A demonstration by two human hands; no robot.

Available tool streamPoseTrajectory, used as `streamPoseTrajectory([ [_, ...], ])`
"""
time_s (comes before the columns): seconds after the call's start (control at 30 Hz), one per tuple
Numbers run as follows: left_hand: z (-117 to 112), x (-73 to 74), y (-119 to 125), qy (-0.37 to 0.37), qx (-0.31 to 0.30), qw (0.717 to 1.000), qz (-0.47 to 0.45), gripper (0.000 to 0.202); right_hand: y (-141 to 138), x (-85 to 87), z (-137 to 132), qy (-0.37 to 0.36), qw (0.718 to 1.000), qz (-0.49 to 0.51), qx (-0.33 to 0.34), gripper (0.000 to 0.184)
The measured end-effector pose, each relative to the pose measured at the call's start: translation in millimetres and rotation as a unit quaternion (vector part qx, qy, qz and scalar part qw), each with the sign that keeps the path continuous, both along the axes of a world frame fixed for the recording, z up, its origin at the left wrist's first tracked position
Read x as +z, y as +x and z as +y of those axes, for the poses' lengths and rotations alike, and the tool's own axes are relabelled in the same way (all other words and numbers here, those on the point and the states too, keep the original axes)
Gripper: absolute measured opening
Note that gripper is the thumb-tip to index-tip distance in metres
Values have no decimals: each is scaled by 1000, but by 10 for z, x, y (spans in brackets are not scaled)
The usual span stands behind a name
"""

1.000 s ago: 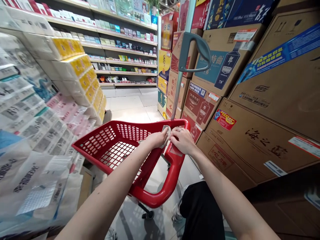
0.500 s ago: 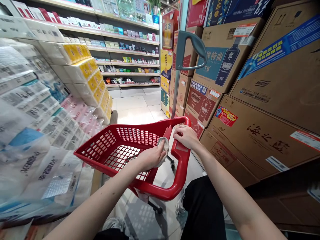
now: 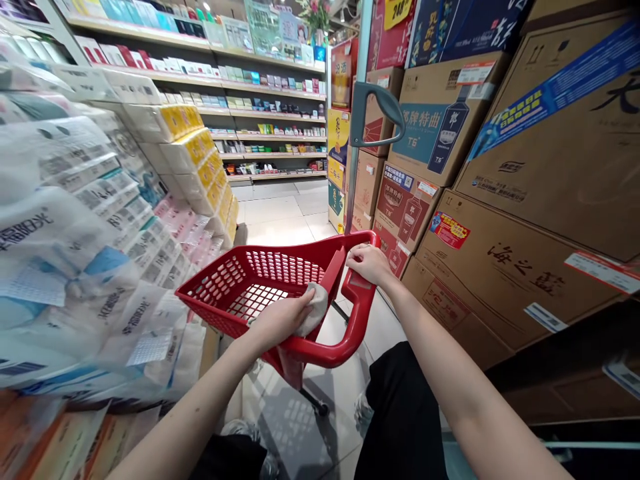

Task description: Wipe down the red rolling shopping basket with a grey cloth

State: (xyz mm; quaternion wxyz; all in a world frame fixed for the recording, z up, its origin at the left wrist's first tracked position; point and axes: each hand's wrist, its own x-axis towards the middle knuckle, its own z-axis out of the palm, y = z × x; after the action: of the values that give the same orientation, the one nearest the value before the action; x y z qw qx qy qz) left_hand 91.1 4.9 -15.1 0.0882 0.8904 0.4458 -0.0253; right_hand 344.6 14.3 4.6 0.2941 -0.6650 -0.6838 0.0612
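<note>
A red plastic shopping basket on wheels (image 3: 250,280) stands tilted in a shop aisle in front of me. My left hand (image 3: 283,320) is closed on a grey-white cloth (image 3: 314,308) and presses it against the basket's near rim. My right hand (image 3: 369,262) grips the red rim at the basket's right corner, beside the grey pull handle (image 3: 373,113) that rises on a pole. My knees in black shorts show below.
Stacked brown cartons (image 3: 505,200) wall the right side of the aisle. Packs of tissue and toilet paper (image 3: 100,220) pile up on the left. Shelves of small goods (image 3: 260,100) stand at the far end beyond a pale tiled floor (image 3: 280,213).
My left hand with the cloth has slid from the basket's far right corner down along the rim toward me. My right hand stays on the corner. The view has shifted slightly.
</note>
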Motion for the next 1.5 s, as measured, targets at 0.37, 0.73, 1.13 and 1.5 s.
streamPoseTrajectory([
  [0.37,-602,-43,-192,65,-69,954,-284,39,53,-31,119,5,1000,4,-7,19],
  [0.73,-697,-82,-233,69,-83,961,-256,38,62,-55,157,11,1000,-20,-4,23],
  [1.13,-185,-642,-521,195,51,900,-386,34,-134,-65,237,-9,997,-70,-23,27],
  [1.5,-451,-390,-361,131,-17,911,-392,35,-224,-88,245,-24,996,-73,-56,28],
])
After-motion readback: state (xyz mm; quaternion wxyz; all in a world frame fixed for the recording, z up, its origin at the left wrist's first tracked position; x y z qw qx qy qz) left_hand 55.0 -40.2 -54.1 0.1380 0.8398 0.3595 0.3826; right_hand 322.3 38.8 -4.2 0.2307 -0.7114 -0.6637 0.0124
